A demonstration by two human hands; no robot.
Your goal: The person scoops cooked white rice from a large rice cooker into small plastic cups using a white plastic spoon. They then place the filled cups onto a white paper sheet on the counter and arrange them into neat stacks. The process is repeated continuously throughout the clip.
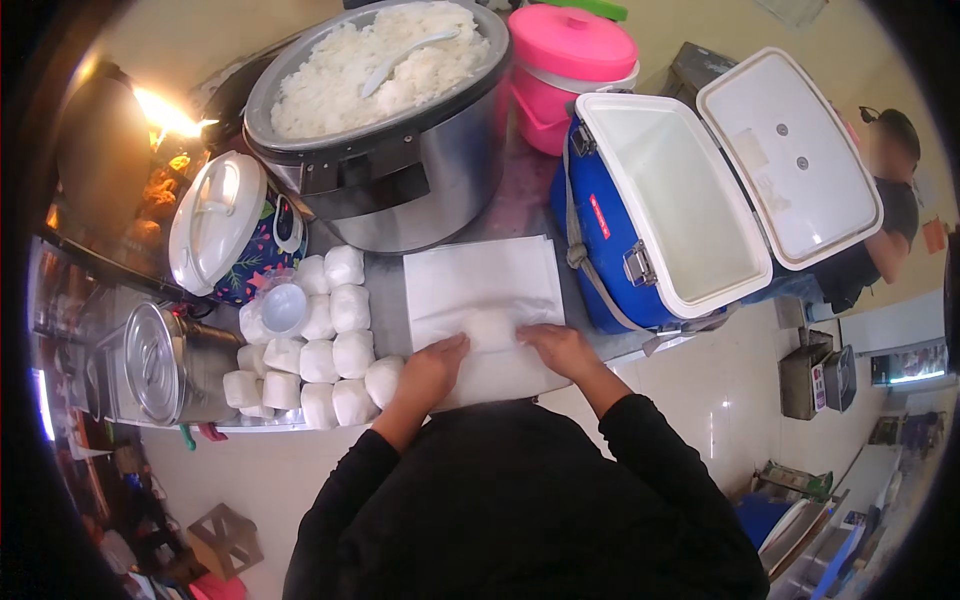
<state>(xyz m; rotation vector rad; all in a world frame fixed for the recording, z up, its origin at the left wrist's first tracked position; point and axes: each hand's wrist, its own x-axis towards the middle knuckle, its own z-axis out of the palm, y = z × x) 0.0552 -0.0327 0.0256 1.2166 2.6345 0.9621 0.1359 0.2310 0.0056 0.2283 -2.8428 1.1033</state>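
Note:
Both hands are at a sheet of white wrapping paper [487,375] that lies over a stack of white paper sheets [480,270]. A mound of rice [491,330] shows through the paper, between the hands. My left hand [431,371] pinches the paper at the mound's left side. On its right side, my right hand [559,349] pinches the paper with thumb and fingers. Several white wrapped bundles [352,307] are grouped left of my left hand, with a small translucent plastic cup [284,307] on top of some.
A large rice cooker [390,187] full of rice, with a serving paddle [409,60], stands behind. An open blue cooler box [611,255] is at right, a pink lidded jug [574,45] beyond. Left are a floral cooker [255,240] and steel pot [199,367]. A person [892,210] is far right.

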